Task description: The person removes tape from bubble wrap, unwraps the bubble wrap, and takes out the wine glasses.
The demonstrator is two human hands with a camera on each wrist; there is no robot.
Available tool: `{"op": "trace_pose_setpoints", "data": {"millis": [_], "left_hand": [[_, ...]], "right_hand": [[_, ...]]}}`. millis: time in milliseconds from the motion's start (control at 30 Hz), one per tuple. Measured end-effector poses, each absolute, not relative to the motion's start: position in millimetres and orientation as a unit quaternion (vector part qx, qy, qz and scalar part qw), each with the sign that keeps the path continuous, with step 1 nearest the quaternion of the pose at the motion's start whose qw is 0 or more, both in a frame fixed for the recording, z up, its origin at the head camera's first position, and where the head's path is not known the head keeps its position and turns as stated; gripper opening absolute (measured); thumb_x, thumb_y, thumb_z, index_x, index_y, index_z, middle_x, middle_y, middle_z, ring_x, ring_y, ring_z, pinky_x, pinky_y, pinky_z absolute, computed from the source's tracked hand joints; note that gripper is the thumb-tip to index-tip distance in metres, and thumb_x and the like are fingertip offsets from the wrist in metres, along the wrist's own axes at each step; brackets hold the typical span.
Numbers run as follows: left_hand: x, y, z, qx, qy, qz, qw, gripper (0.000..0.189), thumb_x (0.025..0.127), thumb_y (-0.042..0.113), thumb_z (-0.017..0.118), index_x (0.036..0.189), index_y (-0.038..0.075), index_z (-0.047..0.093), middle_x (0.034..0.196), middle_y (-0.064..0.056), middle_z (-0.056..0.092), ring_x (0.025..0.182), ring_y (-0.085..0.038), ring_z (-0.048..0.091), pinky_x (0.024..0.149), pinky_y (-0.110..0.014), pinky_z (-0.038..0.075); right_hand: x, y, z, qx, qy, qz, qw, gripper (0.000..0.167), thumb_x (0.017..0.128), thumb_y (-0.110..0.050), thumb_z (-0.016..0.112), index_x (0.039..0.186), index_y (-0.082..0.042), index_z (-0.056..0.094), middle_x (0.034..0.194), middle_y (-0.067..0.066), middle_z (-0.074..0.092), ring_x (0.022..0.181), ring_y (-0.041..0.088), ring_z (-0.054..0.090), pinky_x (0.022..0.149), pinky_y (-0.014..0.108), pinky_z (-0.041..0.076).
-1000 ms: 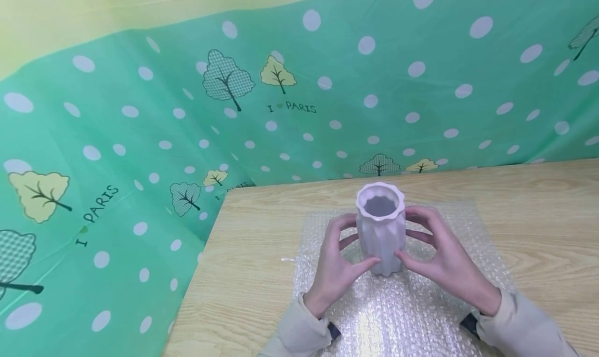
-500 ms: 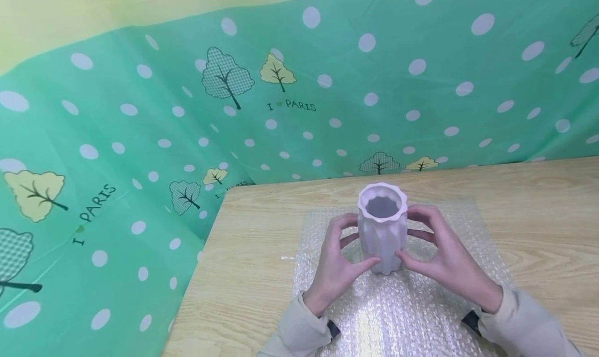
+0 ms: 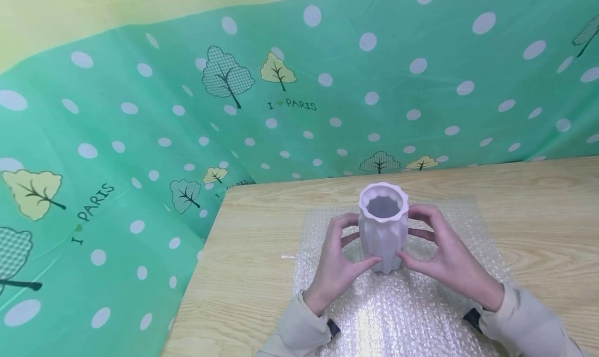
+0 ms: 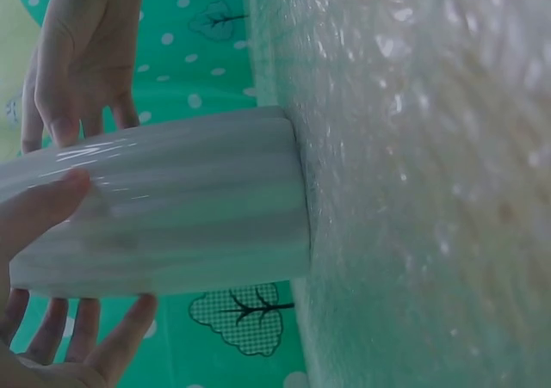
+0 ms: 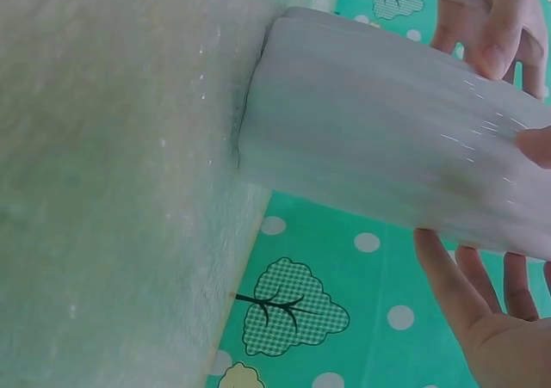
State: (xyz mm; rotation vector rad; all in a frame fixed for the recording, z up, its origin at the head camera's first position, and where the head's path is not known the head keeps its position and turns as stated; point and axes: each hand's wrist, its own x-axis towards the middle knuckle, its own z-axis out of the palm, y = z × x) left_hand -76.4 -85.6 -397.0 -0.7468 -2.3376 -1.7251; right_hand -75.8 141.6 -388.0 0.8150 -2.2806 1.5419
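A white fluted vase (image 3: pixel 385 237) with a scalloped rim stands upright on a sheet of bubble wrap (image 3: pixel 374 310), its open mouth facing up. My left hand (image 3: pixel 338 266) holds its left side, thumb across the front and fingers round the back. From the other side my right hand (image 3: pixel 437 255) grips it the same way, with the thumb low on the front. In the left wrist view the base of the vase (image 4: pixel 215 207) meets the wrap. The right wrist view has the glossy vase (image 5: pixel 362 121) between both hands, most of its rim end outside the picture.
Under the bubble wrap is a light wood-grain table (image 3: pixel 234 284), whose left edge slopes down beside a green cloth (image 3: pixel 140 190) with white dots and printed trees. The same cloth hangs behind the table's back edge. Pale sleeves (image 3: pixel 299 328) cover both wrists.
The vase has shifted very slightly to the right in the head view, which has itself moved a little. Both hands keep the same hold on it.
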Motion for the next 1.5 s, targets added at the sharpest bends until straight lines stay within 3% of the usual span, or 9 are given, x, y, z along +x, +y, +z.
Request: {"op": "trace_pose_setpoints", "data": {"millis": [533, 767, 1067, 1333, 1500], "left_hand": [[-77, -86, -394, -0.255, -0.772, -0.580, 0.057, 0.072, 0.077, 0.005, 0.084, 0.137, 0.012, 0.044, 0.138, -0.002, 0.049, 0.129, -0.022, 0.048, 0.103, -0.036, 0.051], [-78, -89, -392, -0.245, -0.778, -0.577, 0.053, 0.070, 0.078, 0.004, 0.082, 0.137, 0.012, 0.043, 0.139, -0.001, 0.049, 0.129, -0.021, 0.049, 0.104, -0.041, 0.051], [-79, -96, -397, -0.238, -0.792, -0.560, 0.056, 0.069, 0.079, 0.008, 0.081, 0.137, 0.011, 0.043, 0.136, -0.004, 0.050, 0.127, -0.027, 0.051, 0.103, -0.045, 0.051], [-80, -105, -399, -0.262, -0.819, -0.507, 0.059, 0.075, 0.079, 0.018, 0.083, 0.139, 0.008, 0.040, 0.138, -0.008, 0.049, 0.128, -0.030, 0.050, 0.105, -0.046, 0.049], [-76, -112, -400, -0.252, -0.851, -0.457, 0.064, 0.077, 0.081, 0.025, 0.082, 0.143, 0.008, 0.040, 0.143, -0.006, 0.047, 0.134, -0.023, 0.046, 0.113, -0.044, 0.042]], "right_hand": [[-75, 148, -388, 0.296, -0.785, 0.529, 0.128, 0.095, 0.061, 0.015, 0.086, 0.142, -0.003, 0.039, 0.139, 0.010, 0.046, 0.128, 0.005, 0.045, 0.102, 0.015, 0.046], [-74, 155, -390, 0.298, -0.798, 0.507, 0.130, 0.096, 0.061, 0.012, 0.087, 0.142, -0.004, 0.040, 0.138, 0.002, 0.046, 0.126, 0.004, 0.046, 0.106, 0.012, 0.041], [-70, 162, -395, 0.284, -0.822, 0.477, 0.127, 0.093, 0.062, 0.005, 0.089, 0.142, -0.006, 0.041, 0.135, 0.006, 0.049, 0.125, 0.005, 0.045, 0.105, 0.007, 0.037], [-70, 169, -401, 0.286, -0.843, 0.439, 0.123, 0.090, 0.065, -0.003, 0.090, 0.140, -0.001, 0.041, 0.134, 0.008, 0.048, 0.124, 0.006, 0.043, 0.103, 0.004, 0.034], [-70, 174, -403, 0.296, -0.845, 0.425, 0.129, 0.094, 0.063, -0.007, 0.091, 0.141, 0.001, 0.040, 0.134, 0.011, 0.048, 0.121, 0.007, 0.044, 0.103, 0.004, 0.032]]}}
